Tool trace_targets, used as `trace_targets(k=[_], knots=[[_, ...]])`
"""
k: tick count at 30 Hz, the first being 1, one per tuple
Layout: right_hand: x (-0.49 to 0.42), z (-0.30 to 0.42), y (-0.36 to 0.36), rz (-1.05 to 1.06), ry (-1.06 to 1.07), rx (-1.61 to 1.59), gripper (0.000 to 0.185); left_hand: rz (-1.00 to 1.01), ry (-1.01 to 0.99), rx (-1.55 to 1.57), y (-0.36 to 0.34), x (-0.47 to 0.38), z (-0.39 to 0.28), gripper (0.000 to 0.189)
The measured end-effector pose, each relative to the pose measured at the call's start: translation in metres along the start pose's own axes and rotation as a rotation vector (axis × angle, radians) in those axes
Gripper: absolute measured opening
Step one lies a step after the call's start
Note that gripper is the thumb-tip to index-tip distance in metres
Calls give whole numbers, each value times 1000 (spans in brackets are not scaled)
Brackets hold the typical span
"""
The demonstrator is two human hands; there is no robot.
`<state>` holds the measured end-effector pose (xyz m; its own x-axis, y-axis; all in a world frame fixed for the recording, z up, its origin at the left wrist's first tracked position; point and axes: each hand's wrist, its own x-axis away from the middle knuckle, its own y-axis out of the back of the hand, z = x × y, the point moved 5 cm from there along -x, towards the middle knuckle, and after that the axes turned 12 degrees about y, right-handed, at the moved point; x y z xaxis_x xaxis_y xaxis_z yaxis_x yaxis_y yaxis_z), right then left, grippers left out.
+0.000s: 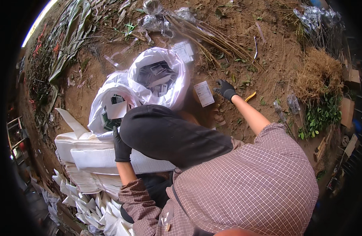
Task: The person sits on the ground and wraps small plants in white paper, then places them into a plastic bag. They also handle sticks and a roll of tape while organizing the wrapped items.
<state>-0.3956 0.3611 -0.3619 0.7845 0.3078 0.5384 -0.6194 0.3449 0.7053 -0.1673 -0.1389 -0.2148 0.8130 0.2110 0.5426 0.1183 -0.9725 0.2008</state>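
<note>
My left hand (122, 147) wears a black glove and is at the near edge of the smaller white plastic bag (96, 101), beside my bent knee. Its fingertips are partly hidden, so I cannot tell what they grip. Inside that bag are dark printed cards and a blank white card (117, 110). My right hand (226, 89), also in a black glove, reaches low over the soil with fingers apart and nothing visible in them. Just left of it lies a printed white label stack (203, 93). A larger white bag (182, 76) behind my knee holds many loose printed cards.
Bundled bare-root saplings (207, 35) with plastic-wrapped ends lie ahead. A yellow-handled tool (250, 96) rests right of my hand. More labels (183, 50) sit behind the large bag. White padded sheets (95, 159) are stacked at left. Rooted plants (318, 76) stand at right.
</note>
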Motion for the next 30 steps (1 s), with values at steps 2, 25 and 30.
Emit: trace_targets(k=[2,25,30], knots=[[-8,-2,-29,-66,-5,-11,68,-102,-158,-466,-15,28,-4,43],[131,233,137,-148,584,-1359,46,254,-139,482,-190,63,-207,60],[153,261,135,-60,613,-1403,48,659,259,1011,-229,81,-189,75]])
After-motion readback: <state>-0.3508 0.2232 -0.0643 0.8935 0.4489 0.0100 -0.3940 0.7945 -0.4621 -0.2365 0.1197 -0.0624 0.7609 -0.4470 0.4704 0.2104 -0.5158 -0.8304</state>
